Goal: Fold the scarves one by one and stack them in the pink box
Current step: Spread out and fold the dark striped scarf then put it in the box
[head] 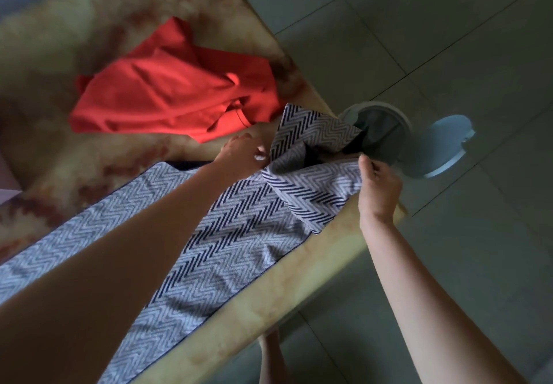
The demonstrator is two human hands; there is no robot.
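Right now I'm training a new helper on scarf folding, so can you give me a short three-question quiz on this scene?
1. True or false: the red scarf is neatly folded.
2. What do the fingers of the left hand and the right hand hold? A) the end of the chevron scarf; B) the red scarf; C) nothing.
3. Fill in: the white bin stands on the ____ beside the table.

Key: 1 false, it lies crumpled on the table; 2 A; 3 floor.
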